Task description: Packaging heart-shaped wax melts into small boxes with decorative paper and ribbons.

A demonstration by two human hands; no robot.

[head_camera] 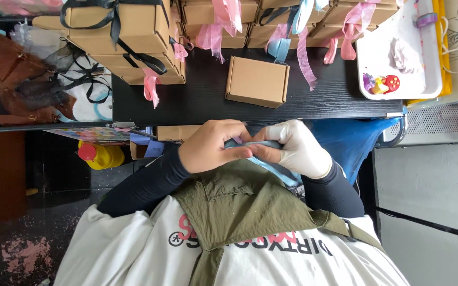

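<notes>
My bare left hand (pixel 213 147) and my right hand (pixel 299 149), in a white glove, meet close to my chest, just below the front edge of the black table (pixel 202 98). Both pinch a light blue ribbon (pixel 271 165), which runs between the fingers and trails down over my green apron. A small plain cardboard box (pixel 257 81), with no ribbon on it, stands on the table just beyond my hands.
Stacks of cardboard boxes tied with black (pixel 128 32), pink (pixel 218 16) and blue ribbons line the back of the table. A white tray (pixel 430 87) with small colourful pieces sits at right. A yellow bottle with a red cap (pixel 99 155) stands lower left, a brown bag (pixel 14 79) at far left.
</notes>
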